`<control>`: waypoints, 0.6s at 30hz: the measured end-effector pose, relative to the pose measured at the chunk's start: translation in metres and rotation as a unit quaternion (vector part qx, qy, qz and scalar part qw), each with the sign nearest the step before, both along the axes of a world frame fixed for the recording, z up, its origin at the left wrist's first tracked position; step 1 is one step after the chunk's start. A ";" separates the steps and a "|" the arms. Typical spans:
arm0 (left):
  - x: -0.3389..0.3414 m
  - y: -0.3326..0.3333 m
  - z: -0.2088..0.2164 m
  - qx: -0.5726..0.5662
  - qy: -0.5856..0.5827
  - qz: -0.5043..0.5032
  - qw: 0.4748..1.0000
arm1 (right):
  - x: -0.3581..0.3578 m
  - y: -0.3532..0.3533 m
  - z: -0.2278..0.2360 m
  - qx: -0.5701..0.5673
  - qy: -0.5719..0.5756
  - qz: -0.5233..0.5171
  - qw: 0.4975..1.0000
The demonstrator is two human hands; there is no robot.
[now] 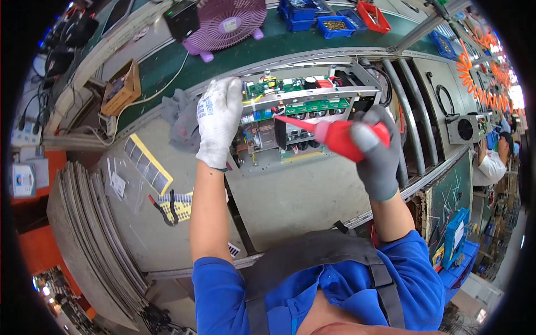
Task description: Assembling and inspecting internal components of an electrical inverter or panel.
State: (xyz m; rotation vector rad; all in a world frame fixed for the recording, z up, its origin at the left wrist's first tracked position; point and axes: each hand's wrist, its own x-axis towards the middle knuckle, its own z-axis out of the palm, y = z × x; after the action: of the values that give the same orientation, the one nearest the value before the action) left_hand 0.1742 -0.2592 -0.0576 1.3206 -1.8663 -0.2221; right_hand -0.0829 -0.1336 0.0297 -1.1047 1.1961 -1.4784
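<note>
My right hand (377, 151), in a grey glove, is wrapped round a red squeeze bottle (341, 138). Its long pointed nozzle aims left, with the tip over the circuit boards inside an open metal electronics chassis (335, 92). Whether the tip touches anything cannot be made out. At the chassis's left end, my left hand (219, 120) in a white glove has its fingers bent over the edge, holding it. Green circuit boards (293, 85) with wires and components show between the metal rails. Beside my left hand lies a crumpled grey cloth (183, 117).
Left on the bench lie a label sheet (148, 164) and cutters with dark handles (163, 211). A purple fan (230, 22) and blue parts bins (335, 25) stand behind. Metal roller bars (410, 117) run at right; farther right are another fan unit (464, 129) and a person (494, 164).
</note>
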 end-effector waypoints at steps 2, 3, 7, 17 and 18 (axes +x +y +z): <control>-0.007 -0.008 -0.004 0.002 -0.023 -0.004 1.000 | 0.007 -0.001 0.002 -0.035 0.156 0.001 0.987; -0.013 -0.010 -0.002 0.007 -0.023 -0.018 1.000 | 0.020 0.000 0.008 -0.050 0.220 -0.007 0.974; -0.027 -0.014 0.002 0.085 0.031 0.000 0.996 | 0.036 -0.008 -0.001 -0.101 0.293 -0.024 0.950; -0.028 -0.014 0.000 0.061 -0.006 -0.008 0.998 | 0.062 -0.014 -0.010 -0.180 0.393 -0.067 0.899; -0.029 -0.013 0.002 0.089 -0.001 -0.003 0.996 | 0.063 -0.014 -0.010 -0.155 0.380 -0.071 0.909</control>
State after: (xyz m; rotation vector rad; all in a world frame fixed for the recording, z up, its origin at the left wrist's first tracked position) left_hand 0.1453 -0.2722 -0.0552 1.4351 -1.8876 -0.3979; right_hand -0.0200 -0.1478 0.0201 -1.9632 1.6180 -1.4103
